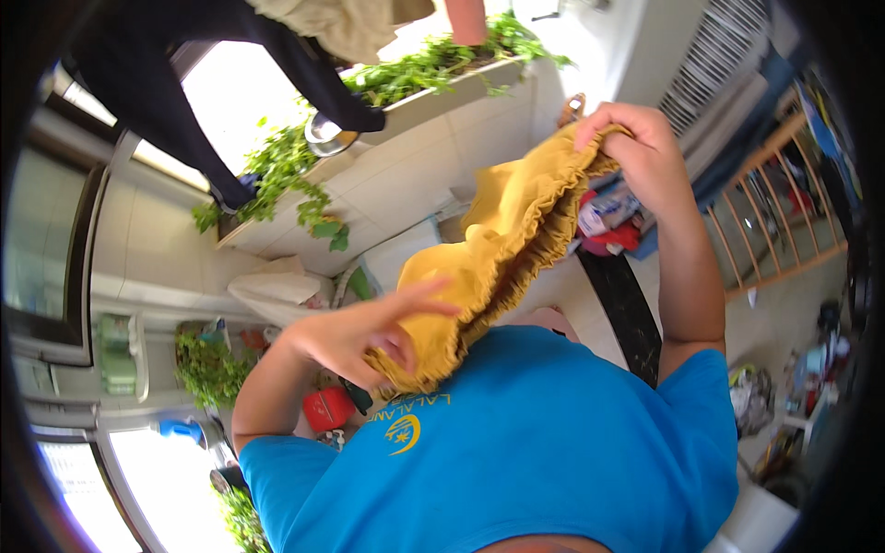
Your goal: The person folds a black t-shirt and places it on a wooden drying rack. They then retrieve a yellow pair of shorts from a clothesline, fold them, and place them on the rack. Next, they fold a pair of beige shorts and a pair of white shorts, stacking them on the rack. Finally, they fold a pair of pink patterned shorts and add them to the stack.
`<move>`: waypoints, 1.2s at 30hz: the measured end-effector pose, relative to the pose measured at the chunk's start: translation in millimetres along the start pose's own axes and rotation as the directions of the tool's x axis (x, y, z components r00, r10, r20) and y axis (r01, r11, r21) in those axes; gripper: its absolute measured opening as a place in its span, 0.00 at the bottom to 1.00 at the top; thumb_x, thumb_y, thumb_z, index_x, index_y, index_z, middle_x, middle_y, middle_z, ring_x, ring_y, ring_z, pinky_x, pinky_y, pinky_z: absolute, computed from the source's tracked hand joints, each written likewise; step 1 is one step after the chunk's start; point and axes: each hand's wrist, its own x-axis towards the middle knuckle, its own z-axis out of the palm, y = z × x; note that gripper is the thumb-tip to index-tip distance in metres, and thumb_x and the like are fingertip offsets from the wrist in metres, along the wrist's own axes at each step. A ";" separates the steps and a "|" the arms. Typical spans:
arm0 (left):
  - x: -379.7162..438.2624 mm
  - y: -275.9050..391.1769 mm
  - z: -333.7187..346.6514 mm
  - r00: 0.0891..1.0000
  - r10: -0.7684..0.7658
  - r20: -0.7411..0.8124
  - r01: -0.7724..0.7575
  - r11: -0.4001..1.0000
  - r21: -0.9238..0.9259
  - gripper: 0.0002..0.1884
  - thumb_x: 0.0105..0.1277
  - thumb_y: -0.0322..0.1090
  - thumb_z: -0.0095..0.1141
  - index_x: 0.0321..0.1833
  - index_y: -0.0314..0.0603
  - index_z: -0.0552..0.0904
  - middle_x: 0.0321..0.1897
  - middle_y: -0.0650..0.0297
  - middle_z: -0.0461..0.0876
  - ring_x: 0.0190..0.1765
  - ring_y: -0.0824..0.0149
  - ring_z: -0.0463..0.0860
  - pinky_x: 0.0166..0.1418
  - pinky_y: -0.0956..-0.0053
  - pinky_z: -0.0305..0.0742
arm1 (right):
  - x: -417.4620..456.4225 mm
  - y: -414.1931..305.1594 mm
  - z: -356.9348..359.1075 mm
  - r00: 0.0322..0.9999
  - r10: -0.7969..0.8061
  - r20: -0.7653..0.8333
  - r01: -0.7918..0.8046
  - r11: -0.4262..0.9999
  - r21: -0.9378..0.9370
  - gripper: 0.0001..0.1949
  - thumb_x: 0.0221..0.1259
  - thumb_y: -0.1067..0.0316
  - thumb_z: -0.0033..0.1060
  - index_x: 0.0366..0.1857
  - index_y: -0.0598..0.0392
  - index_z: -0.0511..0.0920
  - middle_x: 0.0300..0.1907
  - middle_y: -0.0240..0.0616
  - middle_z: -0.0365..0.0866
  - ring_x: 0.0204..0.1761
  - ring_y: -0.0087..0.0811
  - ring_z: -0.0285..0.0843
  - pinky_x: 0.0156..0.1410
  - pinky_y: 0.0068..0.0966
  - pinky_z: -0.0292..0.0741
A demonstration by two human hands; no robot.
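A mustard-yellow garment with a gathered elastic waistband [511,228], perhaps shorts or trousers, is stretched at a slant in front of my chest. At its upper right end, my right hand [632,148] grips the waistband between thumb and fingers. My left hand [366,335] is at the lower left end, holding the waistband edge, with some fingers spread over the cloth and slightly blurred. Between the hands the waistband opening gapes towards me, showing its darker inside. The lower part of the garment hangs behind the waistband, partly hidden.
Dark trousers [138,90] and a beige cloth [339,24] hang overhead. Ahead, a planter [442,97] with leafy plants and a metal bowl [330,135] lines the window ledge. A wooden rail rack [781,228] stands right; a red container [328,408] is at left.
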 end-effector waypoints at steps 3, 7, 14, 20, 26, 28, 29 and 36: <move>71.9 4.6 11.2 0.887 -0.032 0.460 0.063 0.997 -0.054 0.62 0.51 0.31 0.68 0.80 0.42 0.33 0.75 0.45 0.54 0.37 0.67 0.80 0.39 0.73 0.78 | -15.7 -12.3 -11.7 0.998 0.037 -0.046 -0.043 0.990 -0.133 0.08 0.56 0.75 0.48 0.26 0.59 0.81 0.21 0.29 0.78 0.21 0.17 0.73 0.26 0.17 0.69; 168.7 36.0 42.8 0.714 0.041 0.699 -0.017 0.999 -0.041 0.64 0.55 0.48 0.72 0.78 0.33 0.33 0.69 0.43 0.59 0.36 0.67 0.81 0.35 0.75 0.76 | -12.8 -6.4 -35.7 0.991 -0.081 -0.102 0.062 0.983 -0.172 0.09 0.53 0.76 0.46 0.24 0.60 0.81 0.22 0.33 0.80 0.24 0.22 0.75 0.30 0.22 0.72; 256.5 81.7 157.2 0.476 0.198 0.857 -0.750 0.601 0.277 0.55 0.53 0.49 0.70 0.74 0.20 0.53 0.71 0.33 0.58 0.72 0.45 0.66 0.71 0.63 0.65 | -119.9 15.8 -19.8 0.945 -0.083 0.317 -0.017 0.954 0.299 0.09 0.51 0.76 0.48 0.24 0.59 0.82 0.23 0.33 0.82 0.27 0.23 0.76 0.36 0.24 0.73; 299.9 89.3 197.6 0.699 0.350 0.624 -0.578 0.790 0.204 0.21 0.56 0.30 0.67 0.54 0.33 0.81 0.59 0.48 0.77 0.58 0.51 0.79 0.59 0.62 0.74 | -236.9 12.6 -140.6 0.973 0.228 0.023 -0.186 0.723 0.665 0.08 0.50 0.74 0.41 0.26 0.61 0.75 0.28 0.37 0.76 0.35 0.27 0.73 0.44 0.24 0.70; 427.7 85.2 258.6 0.564 0.794 0.225 -0.811 0.482 0.333 0.11 0.53 0.28 0.69 0.40 0.39 0.87 0.64 0.49 0.69 0.62 0.53 0.73 0.65 0.63 0.67 | -295.3 -4.5 -252.7 0.958 0.251 -0.135 -0.129 0.804 0.581 0.09 0.56 0.76 0.41 0.29 0.59 0.77 0.35 0.35 0.78 0.39 0.22 0.72 0.45 0.20 0.68; 463.8 87.6 279.8 0.630 0.754 0.186 -0.776 0.607 0.172 0.11 0.53 0.29 0.70 0.39 0.37 0.86 0.66 0.48 0.67 0.65 0.52 0.71 0.67 0.63 0.65 | -302.5 -4.5 -280.9 0.958 0.138 -0.252 0.023 0.838 0.546 0.09 0.61 0.77 0.42 0.36 0.60 0.77 0.43 0.37 0.78 0.44 0.22 0.74 0.51 0.21 0.71; 476.7 89.6 287.8 0.690 0.702 0.176 -0.723 0.670 0.168 0.12 0.53 0.29 0.71 0.39 0.36 0.85 0.65 0.47 0.68 0.67 0.52 0.70 0.68 0.63 0.64 | -308.1 -4.2 -295.2 0.947 0.143 -0.287 0.039 0.837 0.546 0.09 0.62 0.78 0.43 0.38 0.60 0.77 0.45 0.37 0.79 0.46 0.22 0.75 0.53 0.21 0.72; 577.9 117.3 337.5 0.759 0.651 0.005 -0.649 0.756 0.087 0.15 0.64 0.25 0.64 0.53 0.30 0.80 0.46 0.62 0.84 0.46 0.73 0.81 0.51 0.79 0.76 | -410.8 41.9 -419.2 0.889 0.206 -0.410 0.106 0.778 0.620 0.34 0.71 0.50 0.50 0.75 0.54 0.55 0.75 0.42 0.58 0.71 0.38 0.65 0.71 0.30 0.68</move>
